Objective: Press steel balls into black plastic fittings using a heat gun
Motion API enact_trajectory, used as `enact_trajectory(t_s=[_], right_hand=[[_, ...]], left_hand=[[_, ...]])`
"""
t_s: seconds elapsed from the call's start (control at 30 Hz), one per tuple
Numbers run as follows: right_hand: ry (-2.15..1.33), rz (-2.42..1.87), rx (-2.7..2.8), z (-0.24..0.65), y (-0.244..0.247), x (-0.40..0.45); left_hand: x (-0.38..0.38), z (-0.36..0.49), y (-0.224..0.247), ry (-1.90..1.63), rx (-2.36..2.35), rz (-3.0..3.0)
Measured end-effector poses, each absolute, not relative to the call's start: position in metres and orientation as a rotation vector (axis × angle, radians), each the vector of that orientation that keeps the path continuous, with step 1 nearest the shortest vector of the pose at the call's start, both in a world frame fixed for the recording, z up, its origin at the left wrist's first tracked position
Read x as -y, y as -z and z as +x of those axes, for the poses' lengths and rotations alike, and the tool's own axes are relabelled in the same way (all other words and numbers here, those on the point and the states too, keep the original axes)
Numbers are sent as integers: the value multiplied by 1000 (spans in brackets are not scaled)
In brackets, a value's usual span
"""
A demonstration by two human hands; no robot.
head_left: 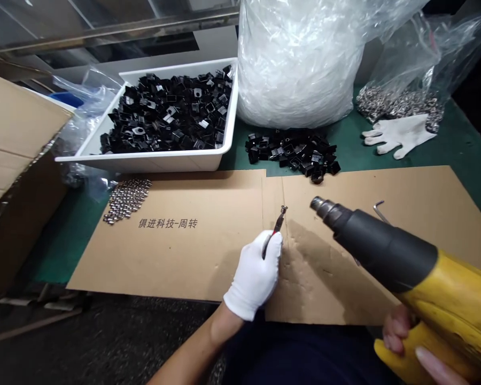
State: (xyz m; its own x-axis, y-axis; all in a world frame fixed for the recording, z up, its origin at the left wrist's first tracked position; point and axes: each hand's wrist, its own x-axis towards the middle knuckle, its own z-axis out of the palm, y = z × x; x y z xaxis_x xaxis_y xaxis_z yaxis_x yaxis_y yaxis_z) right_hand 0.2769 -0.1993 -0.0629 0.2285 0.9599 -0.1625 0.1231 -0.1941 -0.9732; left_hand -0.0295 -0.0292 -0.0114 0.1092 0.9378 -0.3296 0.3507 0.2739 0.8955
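**Heat gun (pixel 385 251) aimed at a metal stud (pixel 283 210) in slim pincers (pixel 276 230)**

Green work mat (pixel 465 155) under a wide cardboard sheet (pixel 208 256). Beyond it, a white tray (pixel 144 160) heaped with black square plastic pieces, a bulging plastic bag (pixel 296 64), and a bag of metal studs (pixel 396 104). Loose black pieces (pixel 292 152) near a spare white glove (pixel 401 133). Printed on the cardboard, "俱进科技-周转", beside a scatter of studs (pixel 127 200). Bare right hand (pixel 396 329) closed around the gun's yellow grip, nozzle (pixel 319 204) pointing forward and left, long axis slanting toward the stud, close but not touching. White-gloved left hand (pixel 253 272) closed on the pincers, tilted up and forward, stud at their tip just beyond the fingers.
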Motion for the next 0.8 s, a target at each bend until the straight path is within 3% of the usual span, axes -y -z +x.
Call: enact_trajectory(t_s=[0.23, 0.8], right_hand=[[-1583, -1313, 776, 248, 44, 165], [-1584, -1279, 723, 233, 54, 161]], left_hand=[[20, -31, 11, -673, -1494, 1289], [17, -31, 10, -622, -1524, 1151]])
